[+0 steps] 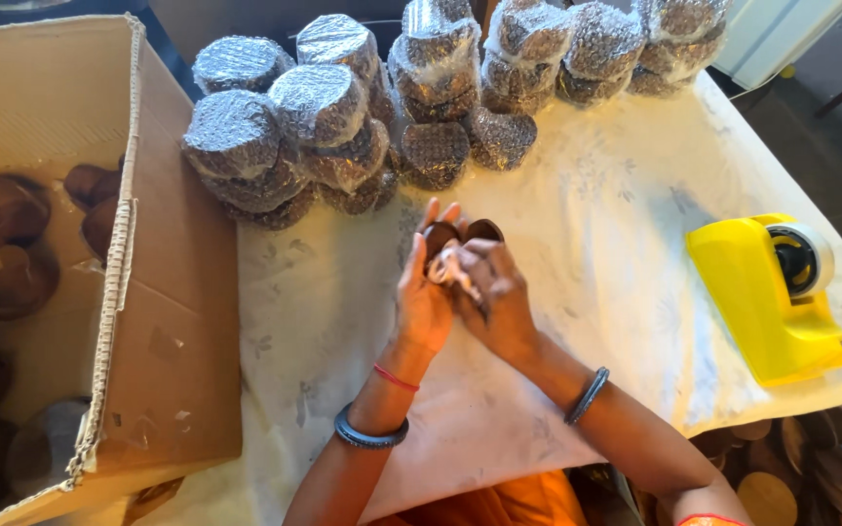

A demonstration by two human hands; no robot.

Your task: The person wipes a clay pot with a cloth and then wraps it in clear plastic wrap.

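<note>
Far left: open cardboard box [163, 321] against the table's left edge, holding loose dark brown heart-shaped pieces [7, 244], unwrapped, plus one or two foil-wrapped bundles [46, 443] low in its near corner. Exact count inside not readable.

Along the far edge of the table [616, 224], on a pale floral cloth: wrapped heart-shaped stacks [319, 107], piled two and three high, running from the far left corner almost to the far right corner. Judged: a large share of the wrapping done; unwrapped pieces in the box left to do.

Centre of the table: left hand [423, 297] with fingers partly spread, cupping a small dark heart-shaped piece [455, 234] from the left. Right hand [489, 292] pressed close against it, fingers pinching something whitish at the piece; kind of material not discernible. Piece held just above the cloth, between both hands, near the wrapped stacks.

Right edge: yellow tape dispenser [772, 297], well apart from the hands, untouched.

Near right corner, below the table edge: more brown round pieces [782, 468], container not visible.
</note>
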